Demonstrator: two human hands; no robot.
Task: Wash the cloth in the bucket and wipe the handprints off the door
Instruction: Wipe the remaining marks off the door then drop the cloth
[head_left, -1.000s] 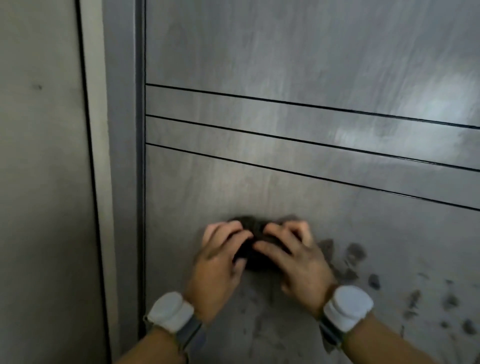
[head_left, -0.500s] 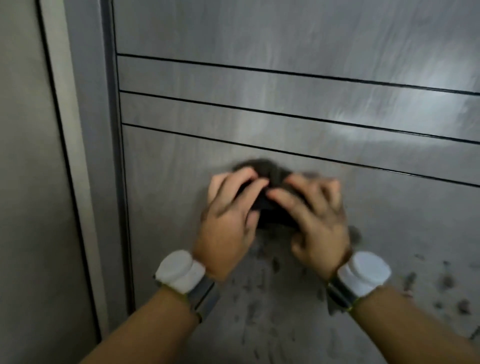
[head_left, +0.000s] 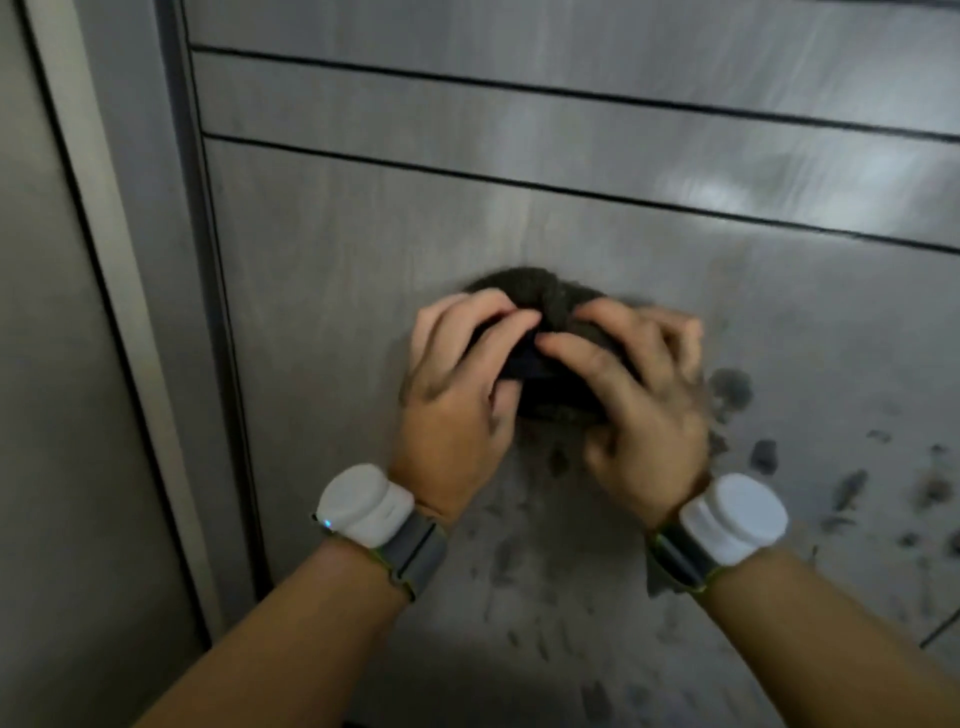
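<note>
Dark cloth (head_left: 540, 296) bunched against the door (head_left: 337, 249) under both curled grips: left hand (head_left: 457, 395), right hand (head_left: 639, 405).

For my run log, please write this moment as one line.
phase: wiping | left hand: presses cloth | right hand: presses cloth | door: dark handprints remain lower right | bucket: not visible

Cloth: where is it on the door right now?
In the head view the dark cloth is bunched against the grey door, centre frame, below the lowest black groove, under the left hand and right hand; dark smudges lie to its right.
</note>
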